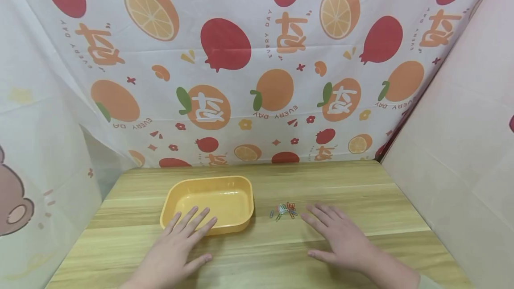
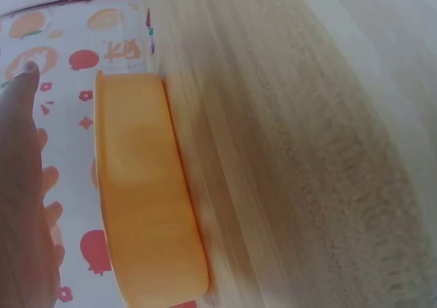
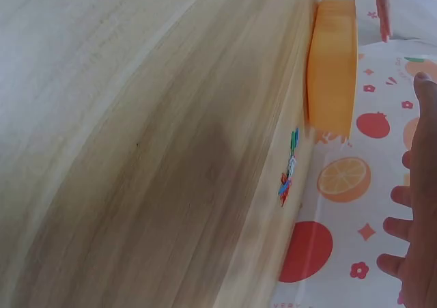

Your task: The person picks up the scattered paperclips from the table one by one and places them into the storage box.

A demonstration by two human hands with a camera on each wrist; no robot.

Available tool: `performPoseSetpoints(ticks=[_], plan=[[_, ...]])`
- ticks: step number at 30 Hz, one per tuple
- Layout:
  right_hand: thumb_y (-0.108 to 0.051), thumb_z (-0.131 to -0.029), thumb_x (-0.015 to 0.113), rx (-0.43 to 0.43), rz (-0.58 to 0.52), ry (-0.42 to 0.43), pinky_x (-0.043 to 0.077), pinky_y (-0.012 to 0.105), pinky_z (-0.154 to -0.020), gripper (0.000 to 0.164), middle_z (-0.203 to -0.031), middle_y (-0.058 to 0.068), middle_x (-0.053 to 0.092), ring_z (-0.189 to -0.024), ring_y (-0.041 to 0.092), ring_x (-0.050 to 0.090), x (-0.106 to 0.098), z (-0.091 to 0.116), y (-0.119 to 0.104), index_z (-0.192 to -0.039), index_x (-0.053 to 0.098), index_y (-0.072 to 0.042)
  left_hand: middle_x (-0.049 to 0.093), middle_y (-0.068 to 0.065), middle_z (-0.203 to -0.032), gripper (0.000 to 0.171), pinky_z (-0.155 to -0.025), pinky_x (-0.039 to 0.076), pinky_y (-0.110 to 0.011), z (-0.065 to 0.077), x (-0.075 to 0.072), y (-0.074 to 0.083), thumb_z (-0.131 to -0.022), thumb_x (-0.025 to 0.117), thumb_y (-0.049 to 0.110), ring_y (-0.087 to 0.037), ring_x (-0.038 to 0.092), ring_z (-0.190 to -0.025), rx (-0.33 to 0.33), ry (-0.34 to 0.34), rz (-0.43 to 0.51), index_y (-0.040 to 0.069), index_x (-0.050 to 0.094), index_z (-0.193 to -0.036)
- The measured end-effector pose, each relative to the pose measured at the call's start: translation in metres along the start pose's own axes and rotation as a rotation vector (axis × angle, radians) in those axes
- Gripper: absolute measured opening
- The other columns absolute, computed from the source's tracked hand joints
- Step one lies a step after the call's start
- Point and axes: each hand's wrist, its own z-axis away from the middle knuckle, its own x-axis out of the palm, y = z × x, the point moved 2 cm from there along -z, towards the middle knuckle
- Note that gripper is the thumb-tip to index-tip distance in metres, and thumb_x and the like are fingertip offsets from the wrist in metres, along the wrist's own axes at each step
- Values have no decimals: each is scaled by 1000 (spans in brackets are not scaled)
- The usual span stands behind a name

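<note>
A shallow yellow tray (image 1: 246, 220) with rounded corners sits on the left half of the wooden table. My left hand (image 1: 174, 249), fingers spread and straight, hovers at the tray's front left and overlaps its near rim in the head view. To the right of the tray lies a small loose pile of coloured paper clips (image 1: 285, 209), red, green, blue and white. My right hand (image 1: 341, 237) is just right of the clips, its fingers extended and holding nothing. In the right wrist view the clips (image 3: 289, 171) lie between the tray (image 3: 332, 62) and that hand (image 3: 416, 205).
The wooden table (image 1: 321, 182) ends at a white cloth (image 1: 249, 84) printed with fruit, hanging behind it. Pale cloth walls stand along the left side (image 1: 44, 115) and the right side (image 1: 458, 137).
</note>
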Motion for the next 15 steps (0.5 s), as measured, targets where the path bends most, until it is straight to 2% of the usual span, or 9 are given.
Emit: performPoseSetpoints(ticks=[8,15], plan=[[-65,-84,66,19,-6,-21,39,52,-109,89,-154,4,42,-137,29,43,4,-2,-4,-156,33,-25,41,-4,-155,78,-123,-1,-39,1,1,-2,-82,72,56,-23,21,-150,-44,-17,0,24,47,-150],[-65,-86,63,25,-28,-54,40,52,-108,86,-154,3,41,-136,29,45,11,-8,-6,-156,31,-28,41,-5,-155,79,-122,-3,-37,1,2,-6,-82,73,55,-24,22,-149,-56,1,1,22,47,-149]])
